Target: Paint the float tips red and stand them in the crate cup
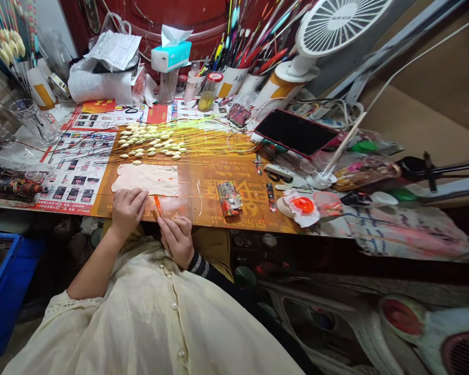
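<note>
My left hand (128, 212) is at the table's front edge, beside the lower left corner of a pale pink cloth (144, 178) with small orange spots. Its fingers are pinched together; what they hold, if anything, is too small to make out. To the right, my right hand (175, 238) grips a thin tool with an orange-coated tip (157, 204), tip pointing away from me beside the left fingers. Beyond the cloth lie many pale oval floats (152, 143) on thin stems, spread in a bundle across the table.
An orange-brown sheet (203, 203) and printed paper (78, 172) cover the table. On the right are a paint-stained box (230, 199), a dish of orange paint (303, 205) and a phone (296, 132). Jars, a tissue box (172, 56) and a fan (340, 26) stand behind.
</note>
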`<action>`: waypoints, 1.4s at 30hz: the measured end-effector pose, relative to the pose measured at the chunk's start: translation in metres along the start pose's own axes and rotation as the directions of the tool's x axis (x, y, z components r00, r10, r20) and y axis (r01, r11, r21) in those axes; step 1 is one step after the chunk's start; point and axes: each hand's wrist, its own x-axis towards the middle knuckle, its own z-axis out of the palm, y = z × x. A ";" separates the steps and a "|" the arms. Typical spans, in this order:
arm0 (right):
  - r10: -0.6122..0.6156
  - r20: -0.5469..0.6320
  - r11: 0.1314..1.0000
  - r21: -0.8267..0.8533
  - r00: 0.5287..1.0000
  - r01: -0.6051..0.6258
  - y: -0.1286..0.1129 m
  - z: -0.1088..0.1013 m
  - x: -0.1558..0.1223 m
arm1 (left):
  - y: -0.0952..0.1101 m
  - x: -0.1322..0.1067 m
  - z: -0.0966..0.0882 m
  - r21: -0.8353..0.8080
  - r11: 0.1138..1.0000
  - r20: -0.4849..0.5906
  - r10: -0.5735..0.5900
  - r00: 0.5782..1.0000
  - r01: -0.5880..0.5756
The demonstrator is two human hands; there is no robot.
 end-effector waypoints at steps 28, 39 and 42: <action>-0.071 -0.012 0.995 0.068 0.997 0.071 -0.005 0.006 0.007 | -0.001 -0.005 -0.005 0.062 0.998 -0.010 -0.010 1.000 0.010; -0.064 -0.004 0.998 0.028 0.998 0.064 -0.007 0.010 0.006 | -0.002 -0.007 -0.004 0.030 0.999 -0.018 -0.018 1.000 0.019; -0.052 0.021 0.999 0.015 0.998 0.052 -0.007 0.010 0.005 | -0.002 -0.007 -0.005 0.035 0.999 -0.014 -0.020 1.000 0.021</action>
